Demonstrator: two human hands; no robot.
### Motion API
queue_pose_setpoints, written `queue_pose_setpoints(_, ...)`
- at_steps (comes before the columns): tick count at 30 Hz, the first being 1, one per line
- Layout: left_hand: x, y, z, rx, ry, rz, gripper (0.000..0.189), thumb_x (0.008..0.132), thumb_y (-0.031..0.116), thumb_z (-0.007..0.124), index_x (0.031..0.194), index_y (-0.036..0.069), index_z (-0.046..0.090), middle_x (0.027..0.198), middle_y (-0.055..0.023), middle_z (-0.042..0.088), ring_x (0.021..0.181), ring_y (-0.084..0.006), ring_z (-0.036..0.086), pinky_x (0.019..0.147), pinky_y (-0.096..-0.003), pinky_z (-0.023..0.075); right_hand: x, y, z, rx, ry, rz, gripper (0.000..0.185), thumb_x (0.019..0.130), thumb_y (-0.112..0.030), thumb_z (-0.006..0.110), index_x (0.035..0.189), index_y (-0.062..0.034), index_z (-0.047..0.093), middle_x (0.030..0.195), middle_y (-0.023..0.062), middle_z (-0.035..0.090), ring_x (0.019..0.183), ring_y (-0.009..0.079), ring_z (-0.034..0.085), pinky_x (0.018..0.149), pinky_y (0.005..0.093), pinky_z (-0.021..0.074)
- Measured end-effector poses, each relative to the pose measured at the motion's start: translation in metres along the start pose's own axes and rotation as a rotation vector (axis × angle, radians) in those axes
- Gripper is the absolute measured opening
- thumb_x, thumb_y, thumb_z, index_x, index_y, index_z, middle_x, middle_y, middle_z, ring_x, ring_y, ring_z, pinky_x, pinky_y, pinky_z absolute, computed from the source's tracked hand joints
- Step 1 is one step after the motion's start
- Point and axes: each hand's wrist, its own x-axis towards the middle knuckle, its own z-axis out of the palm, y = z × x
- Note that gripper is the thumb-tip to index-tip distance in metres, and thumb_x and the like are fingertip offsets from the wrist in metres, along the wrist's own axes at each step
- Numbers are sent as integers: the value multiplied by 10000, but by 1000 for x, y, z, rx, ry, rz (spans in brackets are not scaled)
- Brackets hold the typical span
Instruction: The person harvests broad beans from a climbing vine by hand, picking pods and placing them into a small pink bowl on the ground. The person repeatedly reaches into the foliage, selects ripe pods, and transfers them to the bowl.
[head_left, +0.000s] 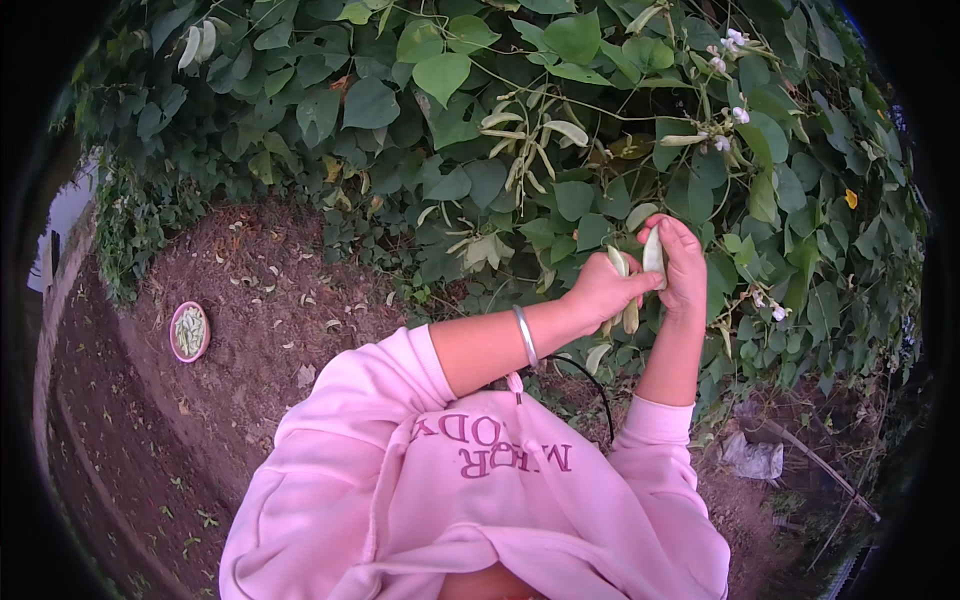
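Note:
My left hand, below a silver bangle, is closed around several pale green bean pods. Some of their ends stick out beneath the palm. Right beside it, my right hand pinches one broad, flat bean pod upright between fingers and thumb. The left thumb reaches across to the lower end of that pod. Another green pod shows just above the right fingertips. Both hands are at the front of a dense bean vine, where a cluster of pods hangs further up.
On the bare soil to the left stands a pink bowl with many pods inside. Fallen pods and petals dot the ground. White-purple flowers grow at the upper right. A crumpled plastic bag and a stick lie at the lower right.

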Motion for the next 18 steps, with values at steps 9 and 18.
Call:
queue_pose_setpoints(9,-34,-8,-94,-748,53,-178,209,798,245,638,874,60,578,710,-31,553,641,-155,539,612,-307,466,-23,39,51,646,-2,177,186,870,-164,535,984,-20,562,650,-3,487,581,73,438,484,181,349)
queue_pose_setpoints(18,-72,-2,-124,-749,-59,-307,245,865,230,522,975,14,560,875,-97,594,791,-198,597,614,-316,525,-18,63,63,625,-493,157,160,875,-137,470,883,14,523,702,25,445,608,115,423,535,224,366)
